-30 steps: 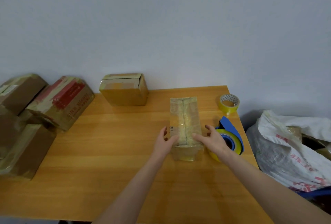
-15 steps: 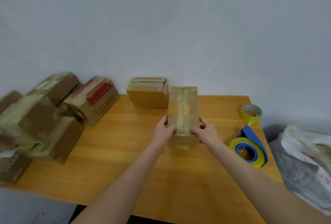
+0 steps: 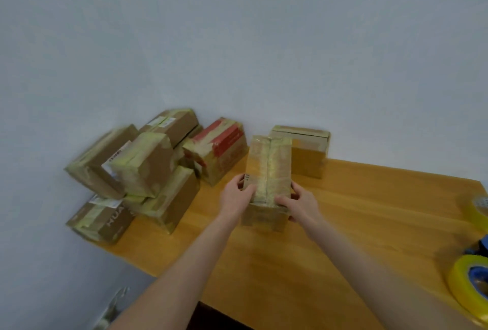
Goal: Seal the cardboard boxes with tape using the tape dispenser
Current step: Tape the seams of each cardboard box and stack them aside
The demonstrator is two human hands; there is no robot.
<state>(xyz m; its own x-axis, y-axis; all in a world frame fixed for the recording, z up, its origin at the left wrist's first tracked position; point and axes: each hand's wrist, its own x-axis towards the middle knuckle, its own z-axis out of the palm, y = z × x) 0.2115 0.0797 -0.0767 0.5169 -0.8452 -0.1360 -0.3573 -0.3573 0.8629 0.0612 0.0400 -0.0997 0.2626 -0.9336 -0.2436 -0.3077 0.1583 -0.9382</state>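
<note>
Our left hand and right hand grip the taped box over the bench, fingers curled round its sides. Another box stands just behind; piled boxes crowd the left, the tape dispenser far right.

On the table, the held box lies between the left hand at its 9 o'clock and the right hand at its 3 o'clock, with a second box just behind at 1 o'clock, a pile of boxes at 9 to 10 o'clock, and a loose tape roll at 3 o'clock and the tape dispenser at 4 o'clock, both well apart.

A wooden table meets a pale wall.
</note>
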